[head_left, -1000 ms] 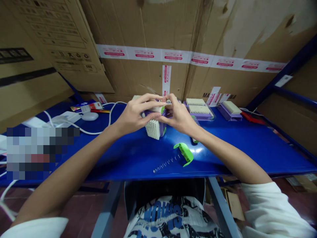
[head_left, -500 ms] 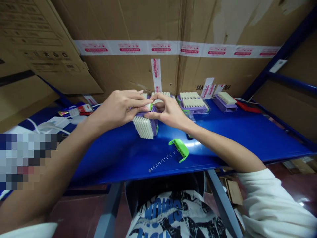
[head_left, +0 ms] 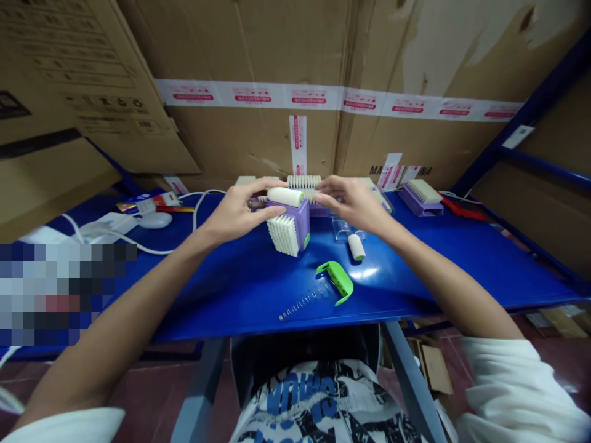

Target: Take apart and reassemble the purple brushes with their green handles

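On the blue table stands a purple block (head_left: 302, 220) with cream ridged bristles on its front and a white roller (head_left: 285, 197) lying across its top. My left hand (head_left: 244, 209) grips this block from the left, thumb in front and fingers behind. To its right, my right hand (head_left: 353, 200) hovers apart from the block, fingers parted, with nothing visible in them. A second white roller (head_left: 356, 247) with a green end lies below my right hand. Closer to the front edge rest a green curved plastic piece (head_left: 339, 283) and a metal coil spring (head_left: 302, 303).
More cream-and-purple bristle blocks stand along the back, one at the right (head_left: 422, 198). Beside the roller is a clear plastic piece (head_left: 344, 229). A white mouse (head_left: 156, 220) and cable lie left. A cardboard wall (head_left: 249, 132) closes the back.
My right hand has come away from the block and moved right, uncovering the white roller on top. The view has shifted slightly; the spring and green piece stay put.
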A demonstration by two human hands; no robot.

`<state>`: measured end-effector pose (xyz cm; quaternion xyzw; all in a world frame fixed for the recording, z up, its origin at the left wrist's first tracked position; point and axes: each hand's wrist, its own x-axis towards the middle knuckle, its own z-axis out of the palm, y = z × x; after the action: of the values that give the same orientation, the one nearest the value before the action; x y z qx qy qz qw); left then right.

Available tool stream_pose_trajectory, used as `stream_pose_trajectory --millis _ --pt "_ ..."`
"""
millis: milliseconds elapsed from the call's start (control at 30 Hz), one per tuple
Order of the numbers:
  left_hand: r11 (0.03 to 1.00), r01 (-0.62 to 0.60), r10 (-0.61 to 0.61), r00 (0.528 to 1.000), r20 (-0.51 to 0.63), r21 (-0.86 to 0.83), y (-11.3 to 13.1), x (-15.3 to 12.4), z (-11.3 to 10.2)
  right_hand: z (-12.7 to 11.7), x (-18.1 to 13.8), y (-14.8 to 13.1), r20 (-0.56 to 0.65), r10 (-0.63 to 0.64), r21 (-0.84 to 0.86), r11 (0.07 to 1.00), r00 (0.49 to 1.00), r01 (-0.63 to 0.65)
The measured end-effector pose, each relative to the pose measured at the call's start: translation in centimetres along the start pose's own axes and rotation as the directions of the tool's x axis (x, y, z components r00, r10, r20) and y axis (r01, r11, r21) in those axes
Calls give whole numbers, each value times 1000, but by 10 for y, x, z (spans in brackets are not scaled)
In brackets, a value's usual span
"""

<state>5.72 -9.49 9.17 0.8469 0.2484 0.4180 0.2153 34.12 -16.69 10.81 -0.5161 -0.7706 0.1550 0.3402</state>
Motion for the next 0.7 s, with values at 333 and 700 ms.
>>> stream_pose_trajectory --millis 333,700 --pt "971 24 -48 994 -95 -237 -5 -10 17 1 -13 24 185 327 -742 664 927 -86" --pt "870 136 -188 980 -64 -474 -10 -18 30 -21 -12 -22 -48 -40 -450 893 998 14"
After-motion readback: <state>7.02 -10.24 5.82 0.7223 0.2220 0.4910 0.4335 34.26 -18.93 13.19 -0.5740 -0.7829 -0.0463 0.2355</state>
